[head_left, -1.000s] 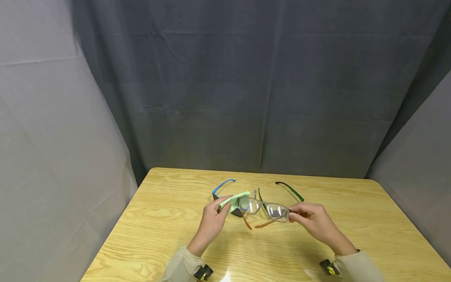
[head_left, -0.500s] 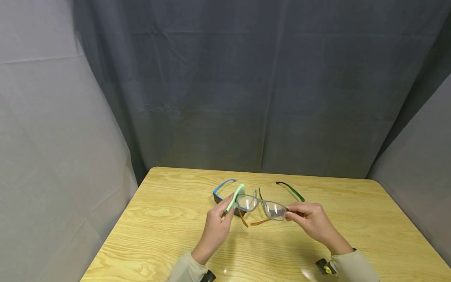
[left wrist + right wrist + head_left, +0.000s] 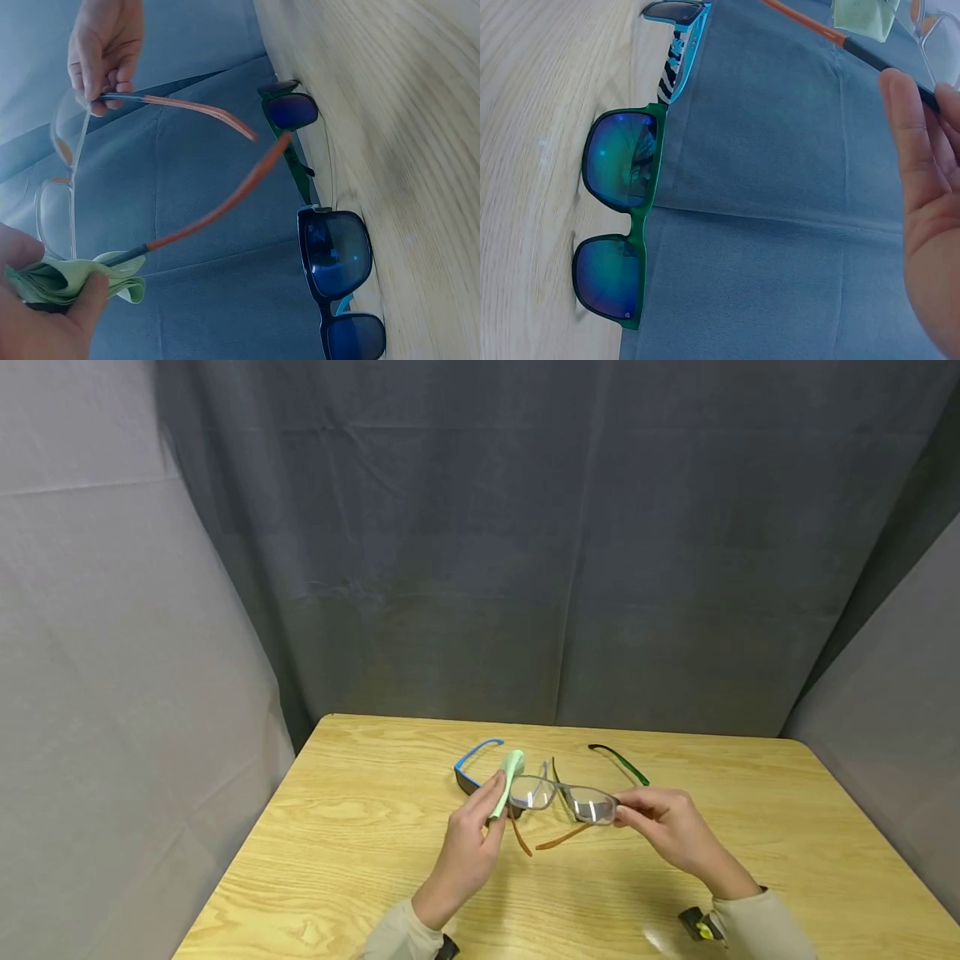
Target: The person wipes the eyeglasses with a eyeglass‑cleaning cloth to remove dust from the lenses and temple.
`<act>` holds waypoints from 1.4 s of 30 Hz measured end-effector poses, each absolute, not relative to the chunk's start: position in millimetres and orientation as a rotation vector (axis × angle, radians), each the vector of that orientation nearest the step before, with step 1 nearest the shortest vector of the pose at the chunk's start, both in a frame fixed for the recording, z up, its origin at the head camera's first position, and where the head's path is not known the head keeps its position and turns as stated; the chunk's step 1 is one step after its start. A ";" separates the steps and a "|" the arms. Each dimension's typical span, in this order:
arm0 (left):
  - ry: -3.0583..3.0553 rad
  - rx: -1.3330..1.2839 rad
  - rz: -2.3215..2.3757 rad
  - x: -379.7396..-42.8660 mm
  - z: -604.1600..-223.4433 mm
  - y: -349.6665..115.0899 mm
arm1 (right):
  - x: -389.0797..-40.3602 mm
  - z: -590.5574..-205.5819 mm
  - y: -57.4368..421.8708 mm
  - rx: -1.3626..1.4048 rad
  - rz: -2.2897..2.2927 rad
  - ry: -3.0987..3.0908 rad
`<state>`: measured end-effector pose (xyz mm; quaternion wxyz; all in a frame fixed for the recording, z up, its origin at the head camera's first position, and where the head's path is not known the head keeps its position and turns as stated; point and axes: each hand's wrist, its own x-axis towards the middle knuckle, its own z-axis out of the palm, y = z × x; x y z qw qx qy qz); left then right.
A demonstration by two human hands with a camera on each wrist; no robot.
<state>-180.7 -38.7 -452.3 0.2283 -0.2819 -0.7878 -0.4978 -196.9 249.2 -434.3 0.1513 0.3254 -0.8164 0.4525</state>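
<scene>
A pair of clear-framed eyeglasses (image 3: 592, 806) with orange-tipped temples is held above the table between both hands. My right hand (image 3: 671, 828) pinches the frame's right end by the hinge, thumb against fingers. In my left hand (image 3: 465, 847) is a light green cleaning cloth (image 3: 512, 772), folded over the glasses' left end. The left wrist view shows the cloth (image 3: 75, 279) wrapped where the dark base of the temple meets the frame, with thumb and fingers pinching it. Both temples are unfolded, their orange tips pointing toward the person.
Behind the glasses, blue-framed sunglasses (image 3: 337, 251) and green-framed sunglasses (image 3: 622, 161) lie on the wooden table (image 3: 360, 810), temples unfolded. The held glasses partly cover both in the head view. Grey curtains (image 3: 450, 543) surround the table's back and sides.
The cloth, spread flatter beside the left lens one second ago, now stands folded upright around the frame's left end. My left hand has shifted slightly right; the right hand barely moved.
</scene>
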 end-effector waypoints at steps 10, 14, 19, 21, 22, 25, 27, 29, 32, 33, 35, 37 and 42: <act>-2.141 -0.905 -0.868 -181.3 -459.7 -37.2 | -194.9 -432.8 249.3 0.871 1.333 -2.346; -2.098 -0.952 -0.710 -181.9 -460.5 -35.2 | -194.8 -433.4 248.9 0.878 1.358 -2.317; -2.132 -0.949 -0.608 -178.9 -459.0 -32.2 | -195.6 -435.5 249.7 0.875 1.387 -2.290; -2.154 -0.942 -0.580 -177.8 -458.3 -30.7 | -195.7 -436.1 249.9 0.874 1.392 -2.284; -2.156 -0.941 -0.568 -177.5 -457.7 -29.7 | -195.4 -435.7 249.6 0.872 1.394 -2.282; -2.162 -0.947 -0.536 -177.5 -456.3 -26.3 | -192.6 -430.9 247.0 0.866 1.390 -2.276; -2.160 -0.952 -0.526 -177.5 -454.6 -24.0 | -189.6 -426.2 244.6 0.864 1.383 -2.271; -2.159 -0.959 -0.526 -177.4 -453.1 -21.7 | -188.1 -423.6 243.1 0.860 1.372 -2.271; -2.159 -0.971 -0.526 -176.3 -451.2 -19.0 | -189.6 -426.5 244.0 0.851 1.364 -2.277; -2.159 -0.975 -0.520 -175.9 -450.8 -18.2 | -191.1 -429.1 245.2 0.848 1.360 -2.280; -2.155 -0.987 -0.504 -175.2 -450.2 -16.9 | -194.3 -434.9 247.4 0.838 1.356 -2.284; -2.145 -0.993 -0.478 -175.3 -450.0 -16.1 | -195.3 -437.7 248.2 0.832 1.347 -2.286; -2.145 -0.985 -0.422 -177.3 -449.6 -17.8 | -184.9 -422.8 239.1 0.868 1.322 -2.255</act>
